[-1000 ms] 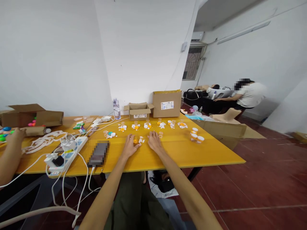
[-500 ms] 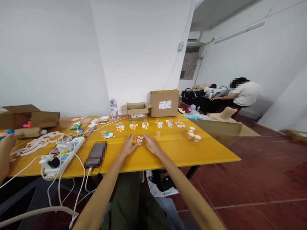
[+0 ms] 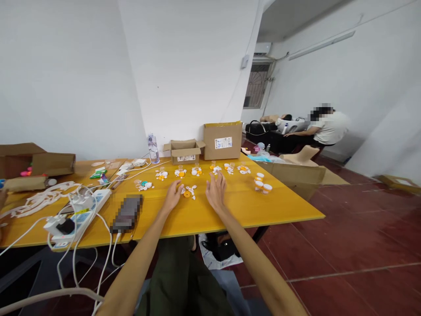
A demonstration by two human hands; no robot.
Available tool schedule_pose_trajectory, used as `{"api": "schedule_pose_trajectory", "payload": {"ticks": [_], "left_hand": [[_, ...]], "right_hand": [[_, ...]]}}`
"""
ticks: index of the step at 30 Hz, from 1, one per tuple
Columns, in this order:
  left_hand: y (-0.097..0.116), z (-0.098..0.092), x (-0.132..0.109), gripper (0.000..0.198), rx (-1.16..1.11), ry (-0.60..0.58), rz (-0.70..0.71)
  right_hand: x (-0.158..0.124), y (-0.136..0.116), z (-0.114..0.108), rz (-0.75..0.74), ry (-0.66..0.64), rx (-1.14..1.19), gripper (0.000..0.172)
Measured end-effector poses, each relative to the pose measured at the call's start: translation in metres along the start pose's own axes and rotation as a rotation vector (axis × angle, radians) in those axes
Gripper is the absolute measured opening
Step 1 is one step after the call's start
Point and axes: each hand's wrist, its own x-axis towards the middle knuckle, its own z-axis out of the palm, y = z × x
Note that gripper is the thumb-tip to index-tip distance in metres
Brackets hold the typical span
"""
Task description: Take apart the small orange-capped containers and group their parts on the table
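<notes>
A small pile of white pieces [image 3: 191, 188] with an orange round piece [image 3: 187, 194] lies on the yellow table [image 3: 243, 210] between my hands. My left hand [image 3: 172, 196] rests just left of the pile, fingers loosely bent and thumb apart, with nothing seen in it. To the right, my right hand [image 3: 215, 192] reaches forward with fingers stretched and somewhat spread. It covers the spot where a clear cup stood; the cup is hidden, and whether the fingers touch it does not show.
Behind stand several small piles of parts with clear cups [image 3: 180, 168], and two cardboard boxes [image 3: 222, 141]. White-lidded jars [image 3: 267, 188] stand right. Left are a phone [image 3: 127, 213], a power strip [image 3: 98, 204] and cables. A person [image 3: 330, 127] sits far right.
My hands have moved apart, uncovering the pile of pieces. The right hand has shifted right and forward over the clear cup's place. At far left, another person's hand has mostly left the view.
</notes>
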Motion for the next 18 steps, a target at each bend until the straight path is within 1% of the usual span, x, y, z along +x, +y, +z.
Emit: {"api": "schedule_pose_trajectory", "payload": {"ticks": [2, 3, 5, 7, 9, 11, 14, 18], "left_hand": [[-0.002, -0.002, -0.002, 0.037, 0.028, 0.027, -0.012], [-0.002, -0.002, -0.004, 0.040, 0.056, 0.013, -0.005], [0.000, 0.000, -0.007, 0.050, 0.137, -0.054, 0.029], [0.004, 0.003, -0.010, 0.061, 0.242, -0.136, 0.073], [0.008, 0.007, -0.012, 0.067, 0.343, -0.201, 0.116], [0.011, 0.011, -0.011, 0.066, 0.414, -0.238, 0.152], [0.013, 0.017, -0.006, 0.058, 0.451, -0.260, 0.197], [0.014, 0.030, 0.006, 0.051, 0.424, -0.288, 0.257]], "right_hand": [[0.004, 0.008, 0.002, 0.084, -0.008, -0.028, 0.038], [0.006, 0.011, 0.003, 0.127, -0.047, -0.036, 0.037], [0.009, 0.016, 0.006, 0.183, -0.157, -0.033, 0.034], [0.009, 0.018, 0.007, 0.178, -0.259, 0.005, 0.030], [0.008, 0.018, 0.008, 0.138, -0.319, 0.074, 0.029], [0.006, 0.016, 0.009, 0.093, -0.351, 0.166, 0.029], [0.004, 0.015, 0.012, 0.057, -0.384, 0.304, 0.030], [0.004, 0.017, 0.014, 0.104, -0.410, 0.444, 0.032]]}}
